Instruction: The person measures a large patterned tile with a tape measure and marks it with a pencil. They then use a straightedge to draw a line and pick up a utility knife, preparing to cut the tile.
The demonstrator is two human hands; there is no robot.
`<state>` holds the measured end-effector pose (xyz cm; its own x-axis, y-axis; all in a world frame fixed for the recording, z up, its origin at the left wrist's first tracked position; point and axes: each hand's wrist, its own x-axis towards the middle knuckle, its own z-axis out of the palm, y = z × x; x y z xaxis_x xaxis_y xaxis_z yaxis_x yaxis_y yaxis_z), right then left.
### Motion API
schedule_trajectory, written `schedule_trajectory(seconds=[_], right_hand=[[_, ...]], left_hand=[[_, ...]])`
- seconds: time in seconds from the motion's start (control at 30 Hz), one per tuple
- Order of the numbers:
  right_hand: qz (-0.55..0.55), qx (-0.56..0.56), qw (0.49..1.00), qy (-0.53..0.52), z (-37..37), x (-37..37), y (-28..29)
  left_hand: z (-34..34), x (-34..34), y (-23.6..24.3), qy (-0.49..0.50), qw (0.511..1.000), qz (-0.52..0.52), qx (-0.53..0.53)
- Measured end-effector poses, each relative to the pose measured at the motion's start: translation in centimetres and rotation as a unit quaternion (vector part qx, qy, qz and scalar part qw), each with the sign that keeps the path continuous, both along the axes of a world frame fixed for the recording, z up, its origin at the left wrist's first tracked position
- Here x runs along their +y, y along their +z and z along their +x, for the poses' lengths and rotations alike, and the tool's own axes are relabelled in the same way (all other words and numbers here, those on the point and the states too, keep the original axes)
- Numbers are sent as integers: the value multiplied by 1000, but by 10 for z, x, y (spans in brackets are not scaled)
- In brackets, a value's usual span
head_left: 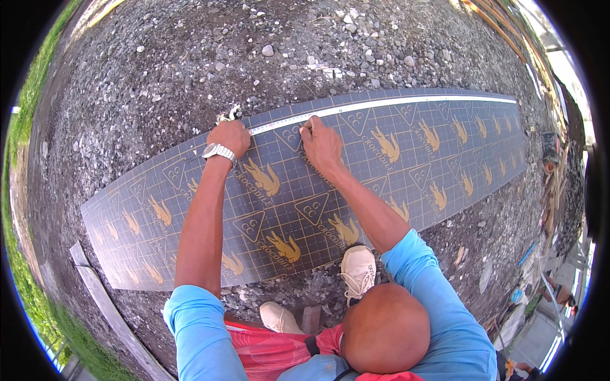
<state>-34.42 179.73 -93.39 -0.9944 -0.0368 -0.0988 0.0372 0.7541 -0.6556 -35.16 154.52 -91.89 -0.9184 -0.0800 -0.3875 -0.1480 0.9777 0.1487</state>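
Observation:
A long dark panel (406, 184) with a printed yellow grid and animal figures lies on gravel. A white measuring tape (406, 101) stretches along its far edge. My left hand (229, 138), wearing a metal watch (218, 151), is closed on the tape's left end at that edge. A small whitish crumpled object (227, 113) shows just beyond it, too unclear to name. My right hand (321, 145) rests on the panel just below the tape, fingers curled together; what they pinch, if anything, is too small to make out.
A weathered board (114, 311) lies on the gravel at lower left, near grass (79, 343). Long timber strips (495, 28) run along the upper right. Scrap wood (556, 197) and debris lie at right. Another person's limb (558, 293) shows at the right rim.

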Motion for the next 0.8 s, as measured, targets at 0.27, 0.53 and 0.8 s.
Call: schedule_trajectory(seconds=[0.27,0.53,0.8], right_hand=[[4,14,1000,-10,-1,-4,-1],[-3,3,1000,-20,0,-5,0],[33,-16,999,-11,-1,-9,2]], left_hand=[[1,-1,-2,-1,1000,3,14],[2,0,3,0,1000,14,9],[1,1,4,-5,1000,11,12]])
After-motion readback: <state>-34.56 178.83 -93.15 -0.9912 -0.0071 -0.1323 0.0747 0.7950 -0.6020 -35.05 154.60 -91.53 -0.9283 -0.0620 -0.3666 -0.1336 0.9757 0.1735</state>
